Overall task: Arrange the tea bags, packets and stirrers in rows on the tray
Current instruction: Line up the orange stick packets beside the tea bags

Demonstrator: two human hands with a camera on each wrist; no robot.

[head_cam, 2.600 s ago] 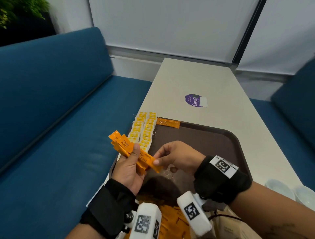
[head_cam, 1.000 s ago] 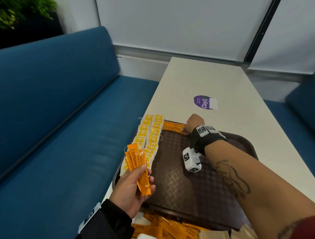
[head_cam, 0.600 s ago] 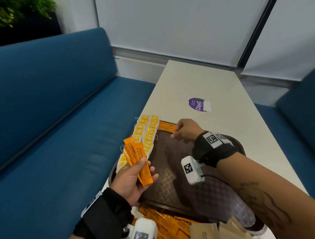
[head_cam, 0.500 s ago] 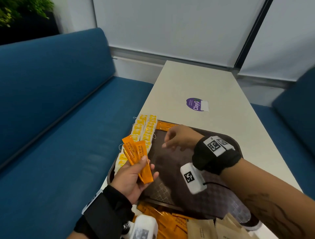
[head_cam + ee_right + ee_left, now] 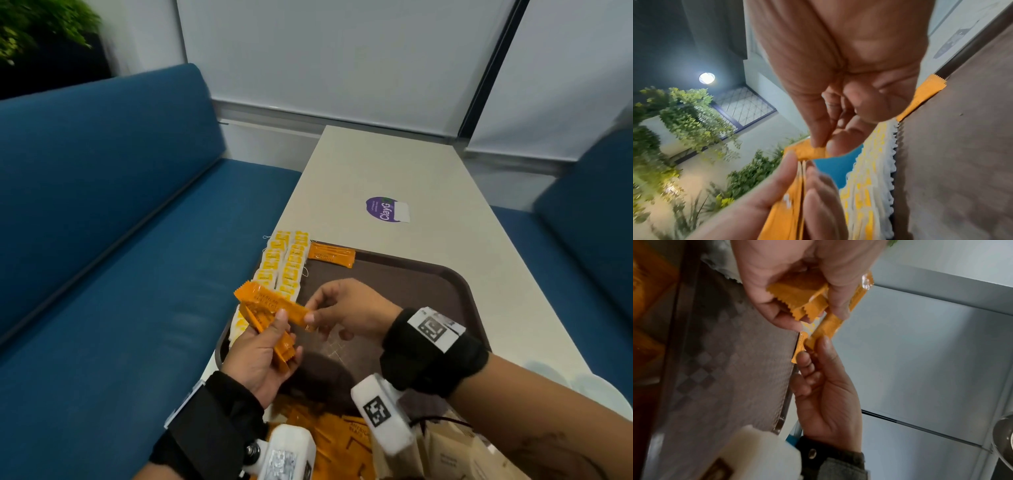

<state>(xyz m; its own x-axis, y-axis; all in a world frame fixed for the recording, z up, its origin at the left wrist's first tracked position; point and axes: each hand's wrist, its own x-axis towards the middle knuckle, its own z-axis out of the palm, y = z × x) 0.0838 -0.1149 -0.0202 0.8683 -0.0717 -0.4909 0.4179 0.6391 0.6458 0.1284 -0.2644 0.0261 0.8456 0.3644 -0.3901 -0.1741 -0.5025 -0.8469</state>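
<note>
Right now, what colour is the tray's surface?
Dark brown tray, with a faint checkered diamond texture; clearest in the left wrist view.

We see the tray (image 5: 462, 291) on the table (image 5: 394, 164), bench (image 5: 102, 205) to its left. Tea bags (image 5: 284, 263) in two rows along the tray's left edge; one packet (image 5: 331, 255) at the far edge, just right of them. More packets (image 5: 335, 435) near side, off the tray.
</note>
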